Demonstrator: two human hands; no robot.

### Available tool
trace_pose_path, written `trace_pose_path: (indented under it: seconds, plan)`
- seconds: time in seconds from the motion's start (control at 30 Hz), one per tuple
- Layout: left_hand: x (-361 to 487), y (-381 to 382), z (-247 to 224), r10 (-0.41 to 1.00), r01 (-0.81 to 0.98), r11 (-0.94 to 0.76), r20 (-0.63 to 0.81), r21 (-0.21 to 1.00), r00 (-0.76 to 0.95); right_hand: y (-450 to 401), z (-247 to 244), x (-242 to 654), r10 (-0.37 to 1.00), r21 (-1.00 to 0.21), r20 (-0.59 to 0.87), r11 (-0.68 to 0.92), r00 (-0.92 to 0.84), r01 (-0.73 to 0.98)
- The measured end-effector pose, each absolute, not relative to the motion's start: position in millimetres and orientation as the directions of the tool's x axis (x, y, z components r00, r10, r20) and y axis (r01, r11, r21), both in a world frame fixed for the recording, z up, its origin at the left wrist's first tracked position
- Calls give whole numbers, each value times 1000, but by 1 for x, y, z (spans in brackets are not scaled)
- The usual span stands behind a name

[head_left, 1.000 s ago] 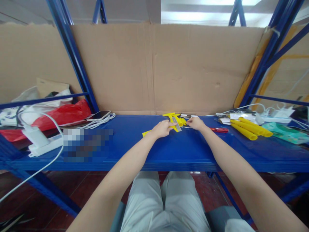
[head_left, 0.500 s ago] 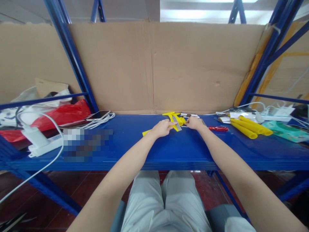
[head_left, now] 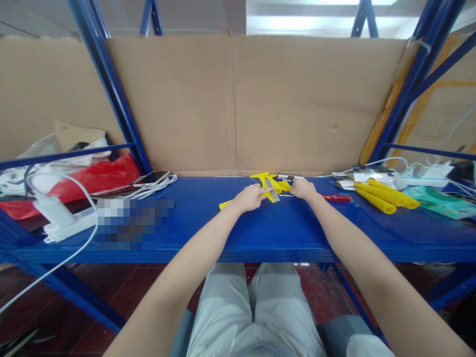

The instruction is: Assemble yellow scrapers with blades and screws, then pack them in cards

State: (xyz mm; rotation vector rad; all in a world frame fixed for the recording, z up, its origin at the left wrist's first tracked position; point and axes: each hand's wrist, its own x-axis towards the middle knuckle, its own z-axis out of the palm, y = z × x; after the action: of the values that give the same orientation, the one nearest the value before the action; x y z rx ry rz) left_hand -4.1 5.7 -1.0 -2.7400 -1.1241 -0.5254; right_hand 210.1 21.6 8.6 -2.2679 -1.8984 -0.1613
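Observation:
Closed around a yellow tool with a flat metal blade (head_left: 271, 190), my left hand (head_left: 250, 197) rests over the middle of the blue table. My right hand (head_left: 303, 189) is to its right, fingers bent down near small yellow pieces (head_left: 284, 186); what its fingertips grip is too small to make out. Other yellow parts (head_left: 263, 176) lie just behind my left hand. A yellow end (head_left: 225, 204) sticks out left of that hand. The red screwdriver-like handle (head_left: 337, 198) lies to the right of my right wrist.
Yellow tubes (head_left: 386, 195) lie at the right beside a green packet (head_left: 441, 201) and white cables. On the left are a white power strip (head_left: 69, 223), a red bag (head_left: 100, 178) and a phone with a coiled cable. Cardboard (head_left: 238, 104) stands behind the blue table (head_left: 267, 233).
My right hand has shifted slightly to the right, showing more of the small yellow pieces. My left hand has stayed in place.

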Motion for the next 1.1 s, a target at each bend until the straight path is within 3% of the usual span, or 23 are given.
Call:
trace_pose_path:
  seconds: [0.23, 0.5, 1.1]
  plan:
    - [-4, 5, 0, 654, 696, -717, 363, 19, 664, 23, 11, 223, 902, -259, 371, -128, 221, 957]
    - [-3, 2, 1, 659, 703, -711, 365, 17, 658, 22, 20, 229, 778, -322, 594, -1, 203, 947]
    - [-3, 2, 1, 662, 701, -712, 366, 34, 655, 19, 20, 226, 817, -342, 538, -14, 208, 940]
